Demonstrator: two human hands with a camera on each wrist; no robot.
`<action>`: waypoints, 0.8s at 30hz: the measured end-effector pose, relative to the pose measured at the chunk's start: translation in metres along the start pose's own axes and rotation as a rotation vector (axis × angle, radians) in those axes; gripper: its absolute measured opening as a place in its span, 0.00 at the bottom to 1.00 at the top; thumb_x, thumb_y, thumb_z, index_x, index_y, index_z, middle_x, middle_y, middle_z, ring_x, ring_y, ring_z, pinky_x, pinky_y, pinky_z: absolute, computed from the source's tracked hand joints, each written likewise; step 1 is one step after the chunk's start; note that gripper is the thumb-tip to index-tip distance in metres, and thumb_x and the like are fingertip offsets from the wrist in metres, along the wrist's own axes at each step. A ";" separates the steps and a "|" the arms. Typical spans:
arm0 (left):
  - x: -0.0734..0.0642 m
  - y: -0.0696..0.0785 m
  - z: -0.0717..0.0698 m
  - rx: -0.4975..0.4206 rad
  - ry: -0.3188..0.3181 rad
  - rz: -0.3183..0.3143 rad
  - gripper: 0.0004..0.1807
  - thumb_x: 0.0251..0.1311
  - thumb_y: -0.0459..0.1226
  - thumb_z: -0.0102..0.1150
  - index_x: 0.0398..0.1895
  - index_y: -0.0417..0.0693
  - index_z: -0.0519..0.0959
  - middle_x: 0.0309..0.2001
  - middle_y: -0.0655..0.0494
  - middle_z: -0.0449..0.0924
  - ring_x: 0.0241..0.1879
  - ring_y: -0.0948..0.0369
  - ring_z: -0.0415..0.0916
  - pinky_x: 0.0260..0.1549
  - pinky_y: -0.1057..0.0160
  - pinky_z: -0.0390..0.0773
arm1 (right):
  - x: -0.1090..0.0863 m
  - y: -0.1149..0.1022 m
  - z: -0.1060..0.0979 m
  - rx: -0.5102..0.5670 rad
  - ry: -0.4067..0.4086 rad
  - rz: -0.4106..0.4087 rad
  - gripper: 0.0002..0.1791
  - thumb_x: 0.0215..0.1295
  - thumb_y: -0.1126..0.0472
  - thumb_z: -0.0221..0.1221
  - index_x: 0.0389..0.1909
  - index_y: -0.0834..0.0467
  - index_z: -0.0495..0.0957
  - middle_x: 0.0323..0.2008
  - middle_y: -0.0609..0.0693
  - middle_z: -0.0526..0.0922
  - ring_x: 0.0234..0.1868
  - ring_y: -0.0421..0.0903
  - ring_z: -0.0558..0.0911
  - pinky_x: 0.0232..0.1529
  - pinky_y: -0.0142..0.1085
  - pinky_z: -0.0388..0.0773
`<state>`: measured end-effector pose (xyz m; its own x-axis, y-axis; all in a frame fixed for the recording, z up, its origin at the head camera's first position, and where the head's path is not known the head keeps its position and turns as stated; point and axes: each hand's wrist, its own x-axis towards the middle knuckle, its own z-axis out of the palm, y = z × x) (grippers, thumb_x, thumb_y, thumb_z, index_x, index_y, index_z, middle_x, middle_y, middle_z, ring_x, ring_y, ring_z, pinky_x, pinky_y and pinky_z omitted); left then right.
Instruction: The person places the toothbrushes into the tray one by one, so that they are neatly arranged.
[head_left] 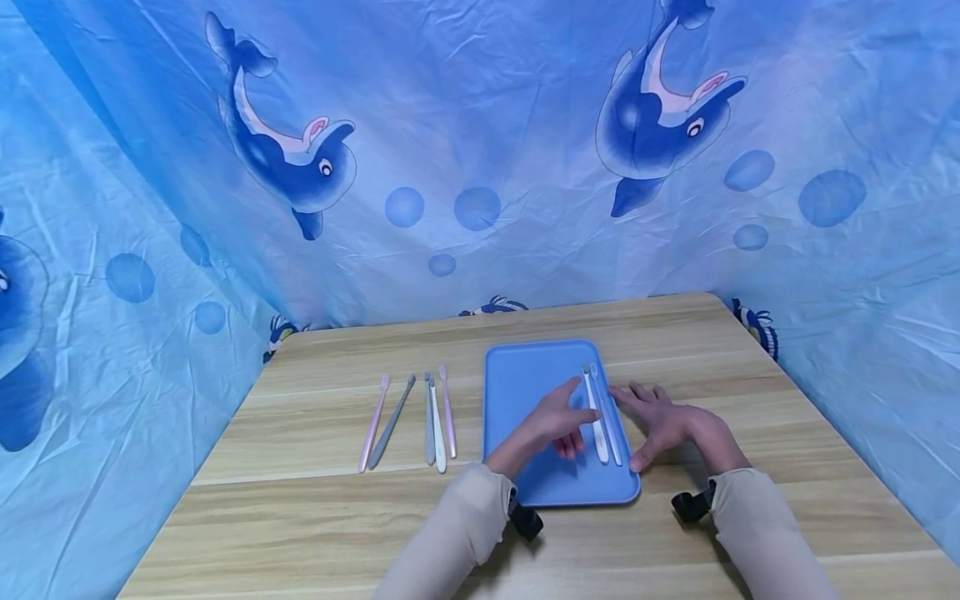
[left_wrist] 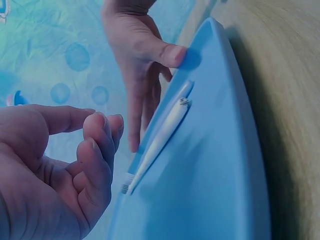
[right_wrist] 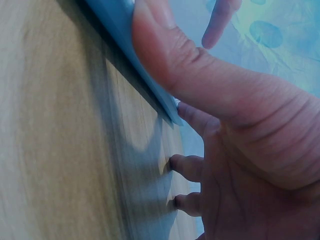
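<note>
A blue tray lies on the table, with a white toothbrush and a pale blue toothbrush side by side along its right edge. My left hand hovers over the tray just left of these two, index finger and thumb extended, the other fingers loosely bent, nothing held. At the tray's right rim, my right hand is spread out, its thumb and index finger touching the edge. The left wrist view also shows the right hand at the rim, beside the white toothbrush.
Left of the tray, several toothbrushes lie on the wooden table: a pink one, a dark grey one, a grey-blue one, a white one and another pink one. A dolphin-print curtain hangs behind.
</note>
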<state>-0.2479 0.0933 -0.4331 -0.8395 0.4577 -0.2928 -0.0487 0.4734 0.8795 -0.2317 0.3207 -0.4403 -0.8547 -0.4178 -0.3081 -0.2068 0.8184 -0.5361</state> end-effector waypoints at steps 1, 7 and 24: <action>-0.001 0.000 -0.001 -0.002 0.000 0.001 0.42 0.69 0.45 0.59 0.81 0.60 0.49 0.13 0.52 0.77 0.07 0.61 0.70 0.07 0.67 0.71 | 0.000 0.000 0.000 0.001 0.000 0.000 0.74 0.39 0.33 0.76 0.80 0.57 0.42 0.76 0.78 0.37 0.72 0.86 0.36 0.59 0.86 0.42; -0.007 0.002 -0.010 0.001 0.009 0.012 0.42 0.69 0.46 0.59 0.81 0.62 0.50 0.14 0.51 0.78 0.08 0.60 0.71 0.08 0.66 0.74 | 0.000 0.000 0.000 0.006 0.001 0.002 0.74 0.40 0.34 0.76 0.80 0.57 0.42 0.76 0.77 0.36 0.72 0.86 0.35 0.60 0.86 0.42; -0.026 -0.005 -0.042 -0.033 0.015 0.086 0.44 0.68 0.48 0.59 0.82 0.61 0.47 0.15 0.52 0.79 0.09 0.59 0.73 0.13 0.57 0.80 | -0.001 -0.002 0.000 0.014 0.004 0.008 0.74 0.39 0.36 0.77 0.80 0.58 0.42 0.76 0.77 0.36 0.72 0.85 0.35 0.61 0.85 0.41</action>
<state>-0.2484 0.0471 -0.4134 -0.8492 0.4843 -0.2107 0.0060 0.4078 0.9130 -0.2300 0.3190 -0.4389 -0.8582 -0.4099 -0.3090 -0.1936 0.8160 -0.5447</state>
